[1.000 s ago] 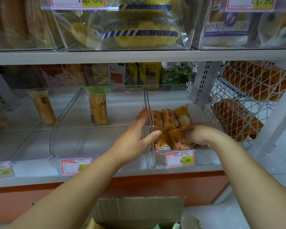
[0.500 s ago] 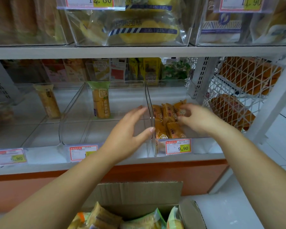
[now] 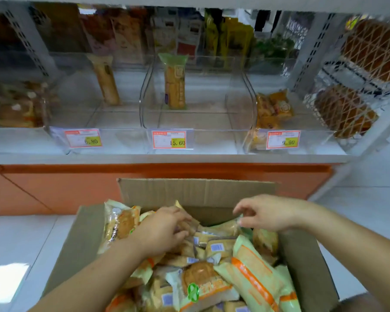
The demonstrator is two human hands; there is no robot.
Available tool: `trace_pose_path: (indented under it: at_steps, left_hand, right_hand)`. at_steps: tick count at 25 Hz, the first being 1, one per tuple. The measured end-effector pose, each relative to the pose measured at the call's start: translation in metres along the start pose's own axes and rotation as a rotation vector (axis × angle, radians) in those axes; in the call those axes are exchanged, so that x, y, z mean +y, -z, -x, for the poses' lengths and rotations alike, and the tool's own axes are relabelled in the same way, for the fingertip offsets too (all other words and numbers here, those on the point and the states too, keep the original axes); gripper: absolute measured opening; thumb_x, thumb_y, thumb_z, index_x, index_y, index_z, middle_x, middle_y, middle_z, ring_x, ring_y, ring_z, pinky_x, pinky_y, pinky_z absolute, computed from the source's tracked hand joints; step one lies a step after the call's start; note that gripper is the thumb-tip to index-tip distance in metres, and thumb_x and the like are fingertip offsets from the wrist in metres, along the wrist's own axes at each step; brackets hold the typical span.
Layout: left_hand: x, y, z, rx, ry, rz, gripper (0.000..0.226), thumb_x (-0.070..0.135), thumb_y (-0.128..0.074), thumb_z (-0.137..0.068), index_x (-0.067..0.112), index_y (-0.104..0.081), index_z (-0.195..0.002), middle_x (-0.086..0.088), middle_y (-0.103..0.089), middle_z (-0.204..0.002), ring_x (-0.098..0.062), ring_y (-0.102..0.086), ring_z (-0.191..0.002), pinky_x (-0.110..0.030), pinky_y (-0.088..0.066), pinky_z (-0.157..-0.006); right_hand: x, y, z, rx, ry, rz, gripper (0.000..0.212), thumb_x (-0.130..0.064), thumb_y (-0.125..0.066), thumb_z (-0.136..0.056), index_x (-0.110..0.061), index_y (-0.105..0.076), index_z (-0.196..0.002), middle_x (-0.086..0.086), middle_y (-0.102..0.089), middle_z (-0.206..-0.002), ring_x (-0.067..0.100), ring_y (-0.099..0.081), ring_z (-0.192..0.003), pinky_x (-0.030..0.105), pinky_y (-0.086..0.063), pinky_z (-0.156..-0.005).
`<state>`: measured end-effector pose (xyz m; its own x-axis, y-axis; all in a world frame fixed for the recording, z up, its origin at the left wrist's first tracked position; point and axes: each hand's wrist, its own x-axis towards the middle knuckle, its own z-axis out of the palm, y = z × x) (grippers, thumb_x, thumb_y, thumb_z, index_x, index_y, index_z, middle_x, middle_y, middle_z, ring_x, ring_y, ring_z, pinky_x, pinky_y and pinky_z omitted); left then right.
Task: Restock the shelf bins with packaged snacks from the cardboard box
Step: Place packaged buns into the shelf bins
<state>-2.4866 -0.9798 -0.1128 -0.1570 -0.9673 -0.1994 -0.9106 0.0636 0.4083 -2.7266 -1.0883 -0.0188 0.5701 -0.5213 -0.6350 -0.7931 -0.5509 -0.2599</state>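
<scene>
View: single head-worn wide-angle camera.
Facing: forward and down, over the cardboard box [image 3: 196, 192] toward the shelf bins [image 3: 208, 140].
Nearness: box close below; bins beyond.

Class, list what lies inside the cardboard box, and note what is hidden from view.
The cardboard box holds loosely piled packaged snacks. The left hand grips one; the right hand is at another's edge. Lower layers and the box's floor are covered.
</scene>
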Motion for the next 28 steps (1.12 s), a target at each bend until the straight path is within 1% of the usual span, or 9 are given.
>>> trace_pose_path:
  at_steps: [4, 8, 11, 14, 17, 19, 21, 25, 28]
  left_hand:
    - [0.009, -0.015, 0.011, -0.003, -0.060, -0.087, 0.047, 0.054, -0.050, -0.092, 0.032, -0.055, -0.134, 0.010, -0.059, -0.132, -0.014, -0.048, -0.124, -0.031, -0.040, -0.102]
    - [0.036, -0.022, 0.020, -0.277, -0.081, 0.073, 0.062, 0.066, -0.052, -0.088, 0.032, -0.047, -0.139, 0.001, -0.056, -0.125, -0.019, -0.052, -0.116, -0.030, -0.043, -0.091]
    - [0.047, -0.017, 0.022, -0.273, -0.041, 0.195, 0.064, 0.067, -0.050, -0.088, 0.029, -0.048, -0.139, 0.002, -0.056, -0.126, -0.017, -0.054, -0.114, -0.028, -0.044, -0.093]
    - [0.055, 0.003, 0.021, -0.118, 0.120, 0.574, 0.057, 0.072, -0.039, -0.088, 0.030, -0.063, -0.119, 0.005, -0.068, -0.112, -0.011, -0.063, -0.103, -0.037, -0.052, -0.094]
    - [0.059, 0.015, 0.018, -0.268, 0.519, 1.251, 0.071, 0.078, -0.036, -0.079, 0.023, -0.067, -0.112, -0.009, -0.075, -0.100, -0.025, -0.073, -0.091, -0.037, -0.061, -0.077]
    - [0.060, 0.023, 0.016, -0.380, 0.594, 1.559, 0.077, 0.075, -0.039, -0.080, 0.013, -0.062, -0.119, -0.023, -0.071, -0.105, -0.036, -0.073, -0.091, -0.041, -0.061, -0.073]
    - [0.053, 0.036, 0.016, -0.286, 0.644, 1.746, 0.061, 0.054, -0.056, -0.087, 0.004, -0.061, -0.120, -0.028, -0.069, -0.106, -0.034, -0.074, -0.082, -0.040, -0.058, -0.074]
    - [0.020, 0.065, 0.023, 0.014, 0.643, 1.526, 0.028, 0.015, -0.071, -0.082, 0.009, -0.065, -0.108, -0.014, -0.072, -0.101, -0.026, -0.071, -0.090, -0.038, -0.058, -0.083]
    - [-0.004, 0.092, 0.041, 0.125, 0.578, 1.367, 0.028, 0.012, -0.074, -0.078, 0.013, -0.064, -0.105, -0.013, -0.072, -0.101, -0.024, -0.068, -0.094, -0.036, -0.056, -0.083]
  right_hand:
    - [-0.014, -0.035, 0.000, -0.136, -0.096, 0.081, 0.072, -0.069, -0.048, -0.086, -0.026, -0.040, -0.144, 0.000, -0.052, -0.140, 0.019, -0.051, -0.124, 0.029, -0.041, -0.099]
    - [-0.024, -0.050, 0.006, -0.236, -0.096, 0.071, 0.092, -0.065, -0.071, -0.072, -0.032, -0.029, -0.146, -0.002, -0.044, -0.146, 0.020, -0.047, -0.128, 0.031, -0.041, -0.103]
    - [-0.023, -0.042, 0.002, -0.041, -0.069, -0.053, 0.081, -0.058, -0.076, -0.070, -0.032, -0.038, -0.137, -0.004, -0.054, -0.131, 0.015, -0.053, -0.116, 0.027, -0.044, -0.092]
    - [-0.020, -0.024, 0.003, 0.311, -0.050, -0.368, 0.054, -0.054, -0.079, -0.068, -0.031, -0.052, -0.108, -0.011, -0.061, -0.099, 0.002, -0.057, -0.085, 0.016, -0.044, -0.066]
    - [-0.030, -0.024, 0.005, 0.588, 0.021, -0.701, 0.047, -0.044, -0.084, -0.066, -0.030, -0.052, -0.096, -0.011, -0.060, -0.083, -0.003, -0.054, -0.065, 0.011, -0.041, -0.055]
    - [-0.036, -0.033, 0.005, 0.631, 0.125, -0.790, 0.049, -0.036, -0.087, -0.064, -0.031, -0.050, -0.096, -0.007, -0.060, -0.085, -0.002, -0.052, -0.063, 0.013, -0.043, -0.058]
    - [-0.037, -0.039, 0.006, 0.536, 0.234, -0.837, 0.053, -0.038, -0.089, -0.059, -0.034, -0.051, -0.097, -0.007, -0.063, -0.098, -0.003, -0.057, -0.076, 0.014, -0.047, -0.067]
    - [-0.027, -0.037, 0.001, 0.298, 0.275, -0.977, 0.052, -0.038, -0.079, -0.075, -0.038, -0.052, -0.120, -0.012, -0.062, -0.120, 0.002, -0.063, -0.107, 0.028, -0.049, -0.097]
    - [-0.020, -0.050, -0.010, 0.188, 0.148, -0.512, 0.034, -0.038, -0.064, -0.089, -0.040, -0.052, -0.121, -0.015, -0.063, -0.113, 0.004, -0.063, -0.104, 0.026, -0.049, -0.095]
